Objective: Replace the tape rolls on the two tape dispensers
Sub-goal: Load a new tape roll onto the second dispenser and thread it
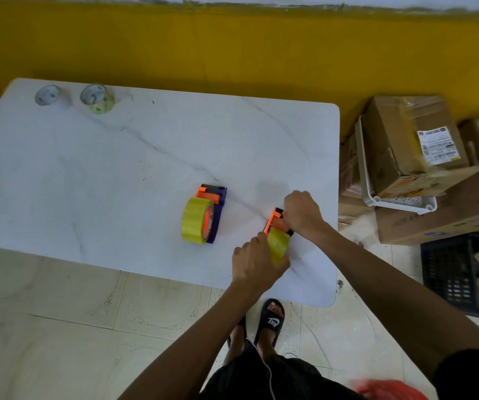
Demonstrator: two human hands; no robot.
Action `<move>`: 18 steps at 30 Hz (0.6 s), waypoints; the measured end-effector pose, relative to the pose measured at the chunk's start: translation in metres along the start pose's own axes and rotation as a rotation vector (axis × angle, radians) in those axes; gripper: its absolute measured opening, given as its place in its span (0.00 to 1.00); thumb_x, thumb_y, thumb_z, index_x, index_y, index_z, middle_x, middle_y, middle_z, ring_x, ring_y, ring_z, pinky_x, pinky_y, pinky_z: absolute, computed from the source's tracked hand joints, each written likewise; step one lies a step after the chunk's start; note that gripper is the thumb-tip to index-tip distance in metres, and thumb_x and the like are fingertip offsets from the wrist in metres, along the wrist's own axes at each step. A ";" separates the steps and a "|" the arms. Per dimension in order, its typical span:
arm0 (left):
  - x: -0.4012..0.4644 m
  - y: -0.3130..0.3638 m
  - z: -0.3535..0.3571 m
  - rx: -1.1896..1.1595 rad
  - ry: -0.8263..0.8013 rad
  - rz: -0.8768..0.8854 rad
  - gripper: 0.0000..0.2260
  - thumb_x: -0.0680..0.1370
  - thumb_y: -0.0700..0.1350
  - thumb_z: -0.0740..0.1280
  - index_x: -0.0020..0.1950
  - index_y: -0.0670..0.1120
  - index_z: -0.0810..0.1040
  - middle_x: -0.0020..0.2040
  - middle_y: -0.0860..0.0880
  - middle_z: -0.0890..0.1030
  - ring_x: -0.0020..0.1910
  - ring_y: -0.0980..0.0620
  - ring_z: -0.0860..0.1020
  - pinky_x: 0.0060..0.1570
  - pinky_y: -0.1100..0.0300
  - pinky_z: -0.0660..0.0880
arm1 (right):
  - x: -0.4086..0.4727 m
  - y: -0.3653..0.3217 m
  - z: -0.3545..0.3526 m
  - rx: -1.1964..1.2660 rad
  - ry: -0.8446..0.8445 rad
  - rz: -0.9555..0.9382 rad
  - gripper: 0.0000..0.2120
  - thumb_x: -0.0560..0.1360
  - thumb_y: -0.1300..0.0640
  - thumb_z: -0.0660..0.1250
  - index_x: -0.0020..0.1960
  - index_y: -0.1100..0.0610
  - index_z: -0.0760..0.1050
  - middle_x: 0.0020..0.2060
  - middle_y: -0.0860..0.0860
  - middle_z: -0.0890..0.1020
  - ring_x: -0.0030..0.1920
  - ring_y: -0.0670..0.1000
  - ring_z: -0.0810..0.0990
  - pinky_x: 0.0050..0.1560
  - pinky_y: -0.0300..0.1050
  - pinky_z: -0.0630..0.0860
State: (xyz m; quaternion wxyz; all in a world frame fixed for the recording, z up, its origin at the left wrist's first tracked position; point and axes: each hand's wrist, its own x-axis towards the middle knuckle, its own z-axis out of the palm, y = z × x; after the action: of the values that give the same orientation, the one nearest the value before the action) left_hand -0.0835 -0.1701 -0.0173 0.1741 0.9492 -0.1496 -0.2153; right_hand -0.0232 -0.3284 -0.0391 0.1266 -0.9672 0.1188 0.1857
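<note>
Item: white table [117, 168]. We clasped a yellow tape roll [279, 245] in our left hand [254, 262]; our right hand [301, 213] gripped its orange dispenser [273, 220] near the right edge. A loaded purple dispenser [206, 217] stood alongside; two near-empty rolls [74, 96] sat far-left.

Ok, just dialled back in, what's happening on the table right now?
A person is working on a tape dispenser near the table's right front edge. The right hand grips its top while the left hand holds the yellow roll on it. A second dispenser, already carrying a full yellow roll, sits untouched to the left. Two nearly spent rolls stand at the far left corner.
</note>
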 end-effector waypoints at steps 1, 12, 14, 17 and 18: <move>-0.003 -0.003 0.001 0.000 -0.016 -0.005 0.22 0.72 0.63 0.64 0.50 0.45 0.70 0.43 0.48 0.80 0.41 0.45 0.79 0.45 0.52 0.73 | 0.004 0.004 -0.005 0.000 0.007 -0.024 0.08 0.75 0.61 0.62 0.45 0.64 0.77 0.44 0.57 0.77 0.54 0.60 0.76 0.49 0.49 0.72; -0.002 -0.013 -0.007 -0.051 -0.099 -0.082 0.20 0.73 0.60 0.65 0.52 0.44 0.70 0.48 0.46 0.80 0.40 0.46 0.73 0.40 0.56 0.67 | -0.006 0.011 -0.011 0.166 -0.292 -0.082 0.12 0.70 0.57 0.67 0.33 0.65 0.79 0.31 0.57 0.82 0.36 0.57 0.80 0.37 0.48 0.75; -0.004 -0.013 -0.006 -0.048 -0.099 -0.086 0.20 0.73 0.60 0.65 0.53 0.44 0.69 0.49 0.46 0.80 0.41 0.46 0.75 0.40 0.56 0.67 | -0.012 0.002 0.000 0.165 -0.330 -0.053 0.13 0.69 0.57 0.66 0.28 0.61 0.70 0.25 0.54 0.72 0.31 0.57 0.74 0.32 0.45 0.66; -0.005 -0.013 -0.005 -0.053 -0.093 -0.082 0.21 0.74 0.60 0.65 0.53 0.44 0.69 0.49 0.46 0.80 0.45 0.44 0.79 0.40 0.56 0.68 | -0.017 -0.008 0.010 0.191 -0.311 -0.017 0.20 0.71 0.54 0.68 0.27 0.57 0.62 0.24 0.51 0.67 0.27 0.51 0.66 0.29 0.42 0.61; -0.004 -0.013 -0.005 -0.050 -0.094 -0.080 0.21 0.74 0.61 0.65 0.53 0.45 0.69 0.49 0.46 0.80 0.46 0.44 0.79 0.40 0.56 0.68 | -0.018 -0.010 0.011 0.195 -0.290 -0.005 0.21 0.72 0.54 0.68 0.26 0.56 0.60 0.24 0.51 0.66 0.27 0.50 0.65 0.29 0.42 0.60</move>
State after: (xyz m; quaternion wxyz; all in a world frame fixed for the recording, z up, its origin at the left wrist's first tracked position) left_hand -0.0821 -0.1555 -0.0164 0.1820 0.9386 -0.1142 -0.2699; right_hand -0.0403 -0.3125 -0.0403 0.2360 -0.9137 0.1142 0.3103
